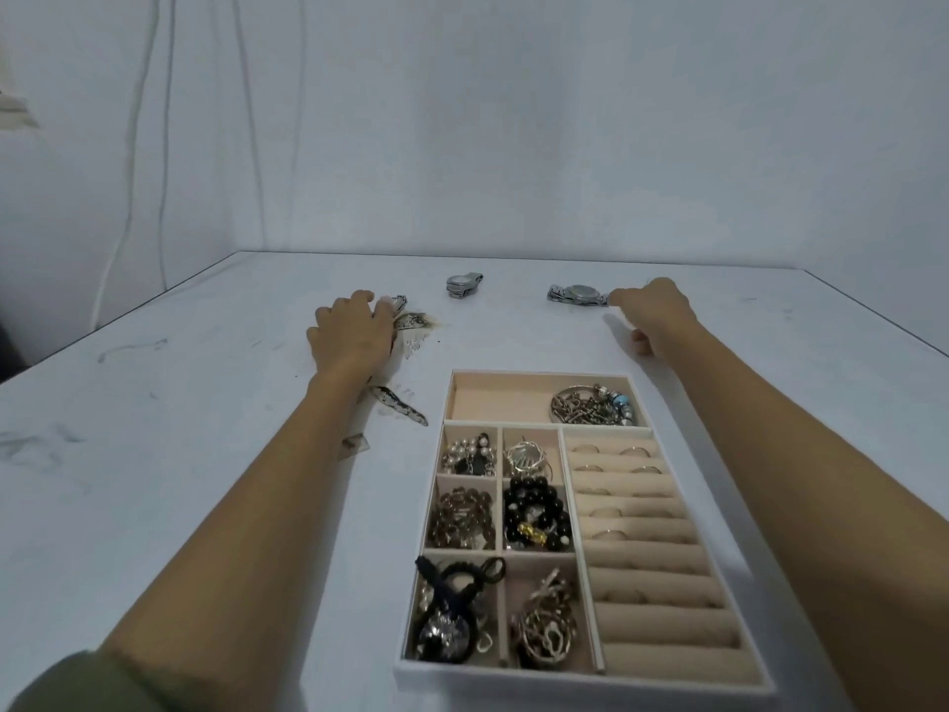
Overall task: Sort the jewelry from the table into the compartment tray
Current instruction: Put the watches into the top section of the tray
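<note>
The compartment tray (539, 376) lies in front of me with bracelets, beads, hair ties and rings sorted in its cells. My left hand (352, 335) reaches far left of the tray, its fingers curled over patterned hair clips (411, 321). Another patterned clip (400, 404) lies beside my left forearm, and a small one (357, 444) sits nearer. My right hand (652, 313) is stretched past the tray's far right corner and pinches the band end of a silver watch (577, 293). A second silver watch (463, 285) rests untouched at the far middle of the table.
The white marbled table (179, 403) runs to a pale wall at the back. Cables hang down the wall at the left. The tray's long top cell (493, 400) holds a chain bracelet at its right end only.
</note>
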`<state>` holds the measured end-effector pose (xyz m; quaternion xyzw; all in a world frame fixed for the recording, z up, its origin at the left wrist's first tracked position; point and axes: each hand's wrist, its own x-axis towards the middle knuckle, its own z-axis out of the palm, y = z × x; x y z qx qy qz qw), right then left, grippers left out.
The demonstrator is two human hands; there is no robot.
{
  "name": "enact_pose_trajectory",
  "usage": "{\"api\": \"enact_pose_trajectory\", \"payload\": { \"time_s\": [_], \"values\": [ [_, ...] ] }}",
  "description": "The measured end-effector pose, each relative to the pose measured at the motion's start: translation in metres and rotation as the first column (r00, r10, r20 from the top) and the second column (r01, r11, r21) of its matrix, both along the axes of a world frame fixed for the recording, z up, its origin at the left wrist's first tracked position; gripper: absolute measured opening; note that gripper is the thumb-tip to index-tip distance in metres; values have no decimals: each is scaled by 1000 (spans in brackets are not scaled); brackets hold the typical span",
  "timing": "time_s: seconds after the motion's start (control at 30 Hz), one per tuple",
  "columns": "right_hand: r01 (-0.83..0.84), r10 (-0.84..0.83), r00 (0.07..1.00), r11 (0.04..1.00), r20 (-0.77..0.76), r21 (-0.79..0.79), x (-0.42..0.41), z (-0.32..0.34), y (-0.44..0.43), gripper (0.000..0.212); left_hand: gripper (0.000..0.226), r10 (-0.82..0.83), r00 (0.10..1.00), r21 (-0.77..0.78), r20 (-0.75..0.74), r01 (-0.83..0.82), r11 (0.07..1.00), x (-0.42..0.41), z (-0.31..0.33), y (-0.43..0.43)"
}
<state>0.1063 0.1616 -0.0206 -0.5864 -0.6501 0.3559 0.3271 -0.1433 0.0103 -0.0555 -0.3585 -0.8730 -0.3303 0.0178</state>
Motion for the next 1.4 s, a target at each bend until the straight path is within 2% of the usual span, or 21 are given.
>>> {"api": "enact_pose_trajectory", "payload": {
  "time_s": [0.13, 0.23, 0.3, 0.4, 0.5, 0.67, 0.77, 0.87, 0.97, 1.07, 1.13, 1.3, 1.4],
  "values": [
    [-8, -9, 970, 997, 241, 73, -17, 1, 11, 36, 53, 23, 993, -128, -119, -38, 991, -9, -1, 12],
    [-45, 2, 929, 993, 369, 106, -26, 1, 14, 56, 48, -6, 979, -203, -204, -36, 979, -10, -1, 16],
    [-65, -7, 901, 986, 434, 151, -30, -3, 17, 51, 42, -43, 970, -218, -239, -11, 976, -9, -2, 17],
    [-85, -17, 894, 975, 448, 207, -31, -6, 19, 49, 39, -88, 969, -177, -233, 47, 983, -10, -4, 18],
    [-96, 13, 909, 979, 416, 180, -32, -4, 17, 47, 32, -131, 971, -79, -201, 117, 990, -10, -3, 19],
    [-140, 68, 942, 970, 330, 198, -31, -7, 12, 32, 19, -183, 976, 21, -120, 187, 982, -7, -2, 19],
    [-132, 89, 969, 975, 232, 177, -23, -2, 9, 26, 15, -239, 959, 215, 154, 203, 955, 2, 9, 13],
    [-133, 137, 990, 983, -24, 128, -10, 5, 4, 22, 5, -299, 857, 354, 419, 149, 923, 9, 30, 2],
    [-213, 224, 931, 975, -290, 67, 5, 15, -11, 27, 3, -414, 703, 428, 578, 170, 888, 26, 51, -15],
    [-346, 318, 854, 938, -412, 7, 16, 29, -34, 21, 5, -510, 603, 486, 614, 220, 846, 49, 65, -32],
    [-425, 372, 805, 905, -462, -12, 22, 37, -49, 15, 14, -557, 559, 502, 615, 267, 822, 62, 70, -41],
    [-524, 449, 741, 852, -499, -12, 27, 43, -83, 13, 26, -611, 590, 441, 528, 424, 791, 86, 69, -69],
    [-539, 440, 733, 841, -518, -48, 24, 39, -105, 21, 27, -616, 597, 427, 515, 444, 787, 92, 59, -83]
  ]
}}
